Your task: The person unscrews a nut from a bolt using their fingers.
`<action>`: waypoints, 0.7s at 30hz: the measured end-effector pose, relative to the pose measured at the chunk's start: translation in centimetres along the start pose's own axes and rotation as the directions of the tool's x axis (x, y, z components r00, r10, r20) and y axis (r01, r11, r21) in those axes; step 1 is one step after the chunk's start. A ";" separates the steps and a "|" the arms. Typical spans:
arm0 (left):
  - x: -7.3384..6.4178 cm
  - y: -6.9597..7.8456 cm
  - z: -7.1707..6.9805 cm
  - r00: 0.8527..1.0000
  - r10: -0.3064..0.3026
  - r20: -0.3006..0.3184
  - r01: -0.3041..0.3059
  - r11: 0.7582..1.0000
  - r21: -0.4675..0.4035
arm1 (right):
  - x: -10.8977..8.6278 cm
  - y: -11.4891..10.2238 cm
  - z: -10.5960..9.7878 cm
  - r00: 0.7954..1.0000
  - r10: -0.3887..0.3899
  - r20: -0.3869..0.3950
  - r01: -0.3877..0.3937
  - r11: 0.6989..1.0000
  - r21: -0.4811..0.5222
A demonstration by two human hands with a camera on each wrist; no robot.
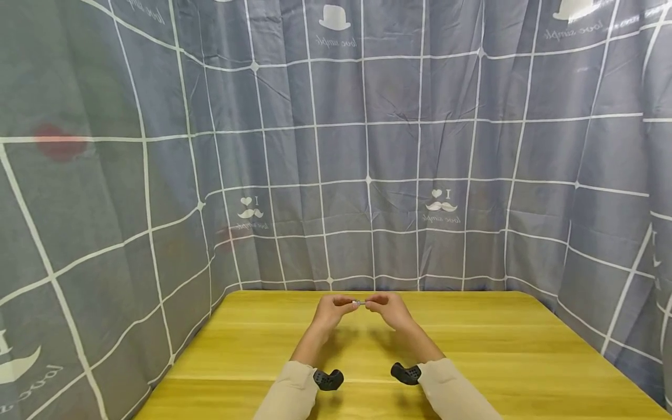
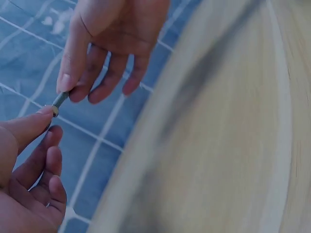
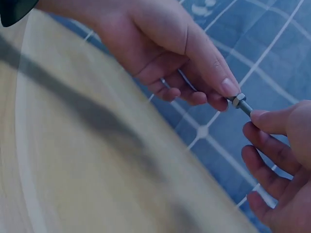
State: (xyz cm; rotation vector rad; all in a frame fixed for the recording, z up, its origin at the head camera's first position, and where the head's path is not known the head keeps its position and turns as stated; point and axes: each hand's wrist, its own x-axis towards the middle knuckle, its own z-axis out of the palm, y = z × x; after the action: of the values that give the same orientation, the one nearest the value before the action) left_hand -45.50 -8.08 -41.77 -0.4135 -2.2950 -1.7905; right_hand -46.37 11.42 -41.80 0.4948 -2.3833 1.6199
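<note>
A small metal bolt [image 1: 359, 302] with a hex nut [image 3: 239, 100] on it spans the gap between the two hands, above the table's far part. My left hand [image 1: 329, 311] pinches the bolt at the nut end between thumb and index finger, which hide that tip. From the other side my right hand [image 1: 391, 310] pinches the threaded end of the bolt. In the left wrist view a short stretch of grey thread [image 2: 60, 99] shows between the right fingertips and the nut. The other fingers of both hands hang loosely curled beneath.
A yellow wood-grain table [image 1: 472, 350] lies under the hands. Grey curtains [image 1: 394, 146] with white grid lines hang behind it and at both sides. Black wrist devices [image 1: 329, 380] sit at the sleeve cuffs.
</note>
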 end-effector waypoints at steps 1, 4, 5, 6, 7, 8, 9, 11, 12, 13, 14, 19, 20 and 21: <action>0.0 0.3 0.0 1.000 0.005 -0.002 -0.005 1.000 -0.021 | -0.1 -0.3 -0.2 1.000 0.005 -0.005 -0.004 1.000 0.020; -0.3 1.3 0.0 0.999 0.038 -0.003 -0.038 0.997 -0.065 | -0.4 -1.5 -0.9 1.000 0.013 -0.026 -0.011 0.997 0.070; -0.4 1.7 0.0 0.999 0.053 -0.002 -0.053 0.996 -0.071 | -0.4 -1.9 -1.1 1.000 0.004 -0.030 -0.002 0.997 0.075; -0.5 2.1 -0.1 0.998 0.065 -0.002 -0.065 0.995 -0.077 | -0.5 -2.3 -1.3 1.000 -0.003 -0.031 0.006 0.997 0.081; -0.7 2.4 -0.2 0.997 0.080 0.000 -0.080 0.993 -0.081 | -0.7 -2.7 -1.5 0.999 -0.008 -0.031 0.011 0.996 0.086; -0.9 2.7 -0.3 0.995 0.098 0.002 -0.097 0.992 -0.086 | -0.9 -3.1 -1.6 0.999 -0.018 -0.031 0.020 0.996 0.088; -1.1 3.0 -0.4 0.993 0.117 0.005 -0.116 0.989 -0.091 | -1.0 -3.5 -1.8 0.999 -0.025 -0.031 0.028 0.995 0.091; -1.3 3.7 -0.5 0.986 0.165 0.016 -0.162 0.982 -0.098 | -1.3 -4.3 -2.1 0.999 -0.038 -0.037 0.041 0.994 0.100; -1.5 4.1 -0.6 0.981 0.190 0.024 -0.187 0.977 -0.101 | -1.5 -4.7 -2.3 0.998 -0.043 -0.043 0.048 0.993 0.106; -1.6 4.5 -0.6 0.977 0.213 0.032 -0.208 0.973 -0.102 | -1.8 -5.1 -2.5 0.998 -0.047 -0.049 0.052 0.992 0.111; -1.7 4.9 -0.6 0.972 0.233 0.036 -0.228 0.968 -0.100 | -2.0 -5.5 -2.7 0.997 -0.048 -0.055 0.054 0.992 0.116; -2.6 7.4 -0.5 0.950 0.310 0.025 -0.308 0.950 -0.048 | -3.4 -7.6 -3.7 0.997 -0.041 -0.068 0.051 0.986 0.159; -2.7 7.8 -0.5 0.947 0.320 0.017 -0.319 0.947 -0.032 | -3.6 -7.9 -3.8 0.997 -0.044 -0.069 0.055 0.984 0.167; -2.8 8.3 -0.4 0.943 0.332 0.012 -0.332 0.943 -0.019 | -3.7 -8.2 -3.9 0.996 -0.050 -0.069 0.061 0.983 0.173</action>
State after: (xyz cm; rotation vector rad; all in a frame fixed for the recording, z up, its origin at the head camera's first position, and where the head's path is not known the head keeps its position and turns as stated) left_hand -40.05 -6.90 -35.05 -0.7684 -2.0682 -1.6426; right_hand -39.74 12.87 -34.69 0.5271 -2.1730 1.8020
